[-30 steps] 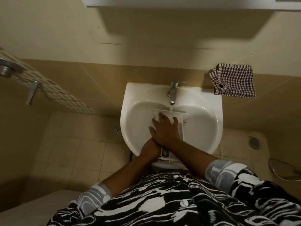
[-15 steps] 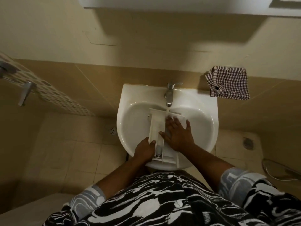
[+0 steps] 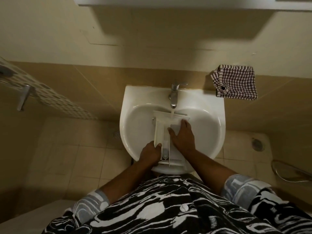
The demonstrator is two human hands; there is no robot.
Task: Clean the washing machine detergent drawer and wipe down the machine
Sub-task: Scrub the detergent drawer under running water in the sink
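Head view: left grip (image 3: 150,153) holds drawer (image 3: 159,130) edge; right grip (image 3: 183,137) flat inside.

Drawer (image 3: 159,130) ran down middle of sink (image 3: 131,95), back end under tap (image 3: 173,97), front end over front rim. Left hand (image 3: 149,154) gripped its front left side; right hand (image 3: 183,137) lay flat on right half. Sink was free along left and right edges. Tap and water stream (image 3: 172,113) blocked back centre.
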